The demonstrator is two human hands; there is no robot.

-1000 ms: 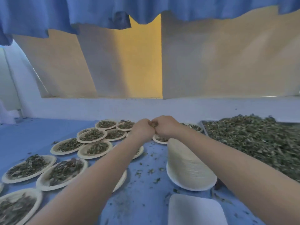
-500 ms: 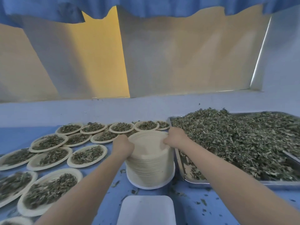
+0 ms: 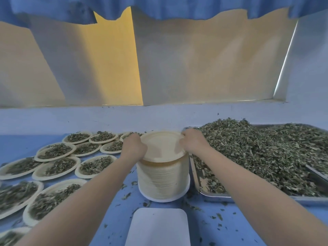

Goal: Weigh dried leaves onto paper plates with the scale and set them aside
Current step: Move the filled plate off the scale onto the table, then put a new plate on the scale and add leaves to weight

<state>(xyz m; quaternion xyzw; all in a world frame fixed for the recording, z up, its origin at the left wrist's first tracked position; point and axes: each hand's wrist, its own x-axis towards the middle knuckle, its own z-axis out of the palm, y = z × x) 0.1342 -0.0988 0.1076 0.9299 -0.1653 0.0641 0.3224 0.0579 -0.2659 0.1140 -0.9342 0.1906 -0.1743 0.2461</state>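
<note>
A tall stack of paper plates [image 3: 163,180] stands in the middle of the blue table. The top plate [image 3: 162,146] is lifted slightly off the stack. My left hand [image 3: 133,146] grips its left rim and my right hand [image 3: 192,142] pinches its right rim. The white scale platform [image 3: 158,226] lies at the near edge, bare. A heap of dried leaves [image 3: 257,153] fills a metal tray [image 3: 213,195] on the right. Several filled plates [image 3: 58,166] cover the left side.
Loose leaf bits are scattered on the blue table [image 3: 209,222] around the scale and stack. A pale wall ledge [image 3: 124,119] runs behind the table. A blue curtain [image 3: 159,6] hangs overhead.
One second ago my hands met together over the far filled plates. They came back to the plate stack, took hold of the top plate's rims and raised it slightly. The view shifted right.
</note>
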